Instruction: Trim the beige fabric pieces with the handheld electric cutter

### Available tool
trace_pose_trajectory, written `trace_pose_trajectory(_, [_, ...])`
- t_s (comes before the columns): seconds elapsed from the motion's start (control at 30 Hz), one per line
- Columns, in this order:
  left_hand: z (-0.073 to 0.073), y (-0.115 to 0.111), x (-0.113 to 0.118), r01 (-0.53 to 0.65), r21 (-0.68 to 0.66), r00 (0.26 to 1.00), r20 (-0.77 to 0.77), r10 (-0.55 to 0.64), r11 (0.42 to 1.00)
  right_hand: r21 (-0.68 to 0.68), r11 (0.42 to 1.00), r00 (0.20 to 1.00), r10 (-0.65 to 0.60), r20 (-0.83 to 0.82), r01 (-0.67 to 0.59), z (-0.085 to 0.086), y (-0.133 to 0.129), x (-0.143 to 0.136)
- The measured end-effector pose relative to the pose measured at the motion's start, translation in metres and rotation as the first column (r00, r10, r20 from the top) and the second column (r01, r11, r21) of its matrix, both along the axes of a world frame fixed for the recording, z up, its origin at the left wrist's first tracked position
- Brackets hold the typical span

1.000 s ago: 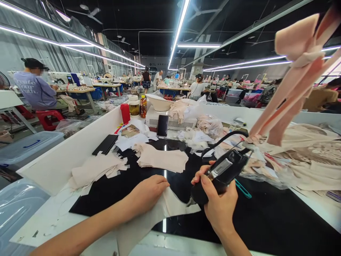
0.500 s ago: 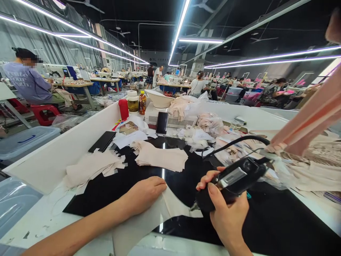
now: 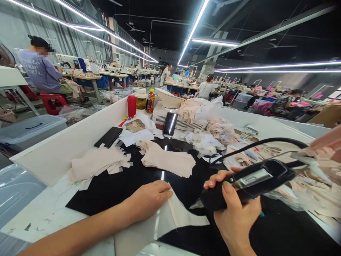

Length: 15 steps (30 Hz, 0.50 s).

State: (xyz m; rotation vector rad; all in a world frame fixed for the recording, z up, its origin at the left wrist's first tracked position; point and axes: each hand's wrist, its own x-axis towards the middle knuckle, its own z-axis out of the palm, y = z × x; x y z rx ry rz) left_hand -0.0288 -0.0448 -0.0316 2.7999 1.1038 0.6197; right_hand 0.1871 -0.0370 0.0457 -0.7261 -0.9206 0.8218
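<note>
My left hand (image 3: pixel 151 197) lies at the upper end of a thin pale fabric piece (image 3: pixel 149 231), its fingers closed together on the edge. The fabric has a curved edge and a narrow end stretching right over a glossy black board (image 3: pixel 191 241). In my right hand (image 3: pixel 236 213) is a black corded hand tool (image 3: pixel 253 181) with a pointed metal tip, held with fingers and thumb wrapped round its body. The tip points left, close to the curved edge; I cannot tell whether it touches. A stack of cut beige fabric pieces (image 3: pixel 167 160) lies just beyond my hands.
More beige pieces (image 3: pixel 98 163) lie at left, beside a black flat case (image 3: pixel 108 137). A phone (image 3: pixel 169 123) leans against a white box-shaped device (image 3: pixel 186 122). Bagged fabric scraps (image 3: pixel 205 140) and the tool's cable (image 3: pixel 255 142) occupy the right. A white side wall (image 3: pixel 66 138) bounds the table.
The view has turned slightly left. The tool lies flatter, and its tip has shifted left relative to the fabric's narrow end. The pink strip at the right has dropped lower. My left hand keeps its place on the fabric.
</note>
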Motion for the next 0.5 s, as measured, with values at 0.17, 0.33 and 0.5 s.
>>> trace_pose_trajectory(0.17, [-0.005, -0.002, 0.002, 0.004, 0.047, 1.0, 0.028, -0.005, 0.999, 0.02, 0.999, 0.998, 0.036, -0.042, -0.036, -0.001, 0.025, -0.025])
trace_pose_trajectory(0.33, [-0.006, -0.002, 0.003, 0.007, 0.077, 0.999, 0.036, -0.01, 0.997, 0.058, 0.995, 0.996, 0.084, -0.008, -0.084, -0.009, 0.041, -0.042])
trace_pose_trajectory(0.5, [-0.005, -0.004, 0.002, 0.009, 0.089, 0.997, 0.073, -0.016, 0.996, 0.06, 0.994, 0.996, 0.088, 0.01, -0.089, -0.015, 0.045, -0.047])
